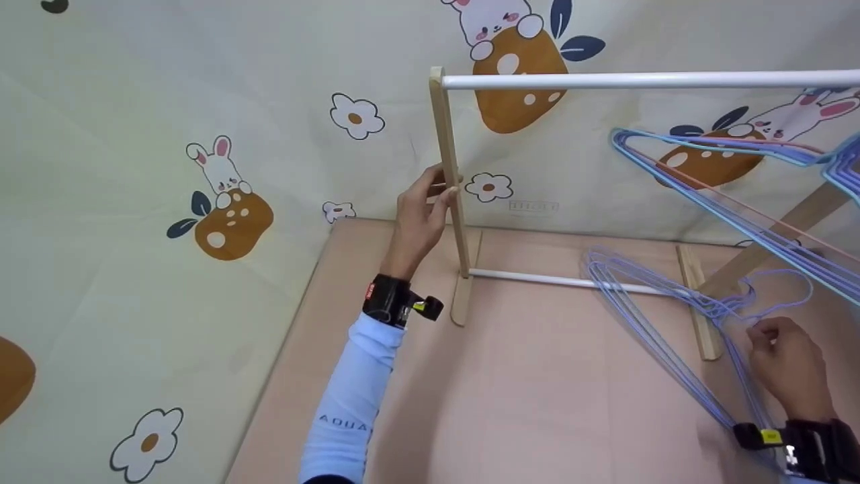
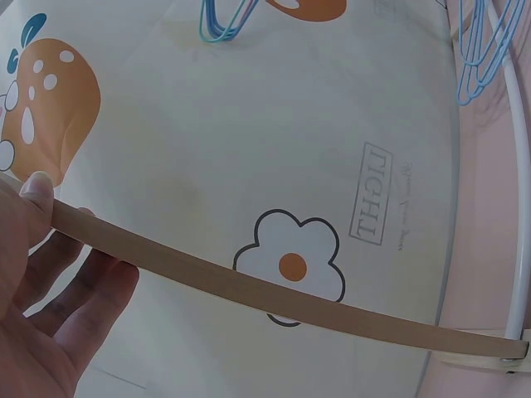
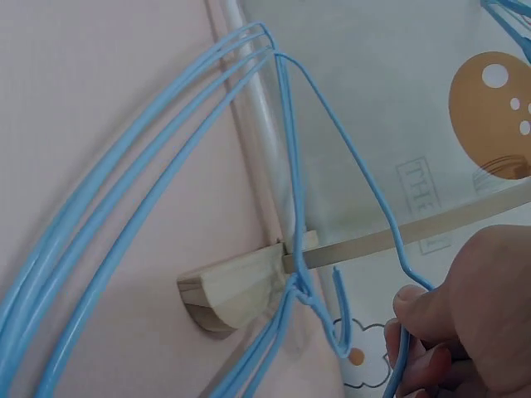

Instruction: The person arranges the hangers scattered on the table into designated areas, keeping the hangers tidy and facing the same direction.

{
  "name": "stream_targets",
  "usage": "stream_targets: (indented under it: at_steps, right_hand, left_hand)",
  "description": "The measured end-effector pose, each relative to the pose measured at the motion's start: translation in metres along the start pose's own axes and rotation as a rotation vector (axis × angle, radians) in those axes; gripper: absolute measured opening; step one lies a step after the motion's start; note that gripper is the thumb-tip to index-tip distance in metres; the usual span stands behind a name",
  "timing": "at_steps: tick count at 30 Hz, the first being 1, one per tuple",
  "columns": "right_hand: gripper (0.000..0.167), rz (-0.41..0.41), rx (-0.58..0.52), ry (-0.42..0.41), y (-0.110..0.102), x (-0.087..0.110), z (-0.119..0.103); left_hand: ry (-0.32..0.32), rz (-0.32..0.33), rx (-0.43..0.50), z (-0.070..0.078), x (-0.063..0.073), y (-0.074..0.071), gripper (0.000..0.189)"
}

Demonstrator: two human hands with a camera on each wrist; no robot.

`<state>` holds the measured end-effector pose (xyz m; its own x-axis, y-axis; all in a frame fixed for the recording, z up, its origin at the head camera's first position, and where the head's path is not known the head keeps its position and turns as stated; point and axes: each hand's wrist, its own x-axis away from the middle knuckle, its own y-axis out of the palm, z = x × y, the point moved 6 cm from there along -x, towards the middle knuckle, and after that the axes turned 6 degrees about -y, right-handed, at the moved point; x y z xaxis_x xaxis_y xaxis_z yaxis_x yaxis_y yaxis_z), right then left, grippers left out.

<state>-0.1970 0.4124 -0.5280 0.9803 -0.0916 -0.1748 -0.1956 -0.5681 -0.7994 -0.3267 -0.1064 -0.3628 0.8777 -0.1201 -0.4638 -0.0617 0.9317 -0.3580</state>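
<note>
My left hand (image 1: pixel 418 214) holds the upright wooden post (image 1: pixel 459 232) of a small clothes rack partway up. In the left wrist view, the thumb lies on one side of the post and the fingers behind it. At the lower right, my right hand (image 1: pixel 791 366) pinches the wire of a blue hanger (image 3: pixel 375 189) between thumb and fingers. That hanger belongs to a bundle of several blue wire hangers (image 1: pixel 662 346), held above the floor in front of the rack's low white bar (image 1: pixel 531 277).
The rack's white top bar (image 1: pixel 645 81) runs off to the right. Another group of blue, purple and pink hangers (image 1: pixel 732 202) is at the right, below bar height. A wooden foot (image 1: pixel 702 323) supports the far end. Behind stands a wall covering (image 1: pixel 269 81) with rabbit and flower prints.
</note>
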Motion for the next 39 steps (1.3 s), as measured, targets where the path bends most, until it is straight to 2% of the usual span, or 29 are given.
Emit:
stream_targets:
  at_steps: [8, 17, 24, 34, 39]
  right_hand:
    - [0.015, 0.018, 0.005, -0.010, -0.007, 0.001, -0.013]
    - [0.016, 0.011, -0.002, -0.001, -0.008, 0.003, -0.021]
    - [0.010, 0.034, 0.003, -0.071, -0.003, 0.004, -0.036]
    - [0.008, 0.075, 0.008, -0.112, -0.003, 0.000, -0.054]
    - [0.009, 0.124, -0.007, -0.187, -0.005, 0.000, -0.065]
  left_hand:
    - [-0.006, -0.011, 0.018, 0.000, 0.000, 0.000, 0.033]
    - [0.019, 0.002, -0.042, 0.002, -0.002, -0.001, 0.034]
    - [-0.009, 0.002, -0.023, 0.001, -0.001, -0.001, 0.033]
    - [-0.024, -0.003, -0.008, -0.001, 0.001, -0.001, 0.036]
    - [-0.020, -0.010, -0.002, 0.000, 0.001, -0.001, 0.035]
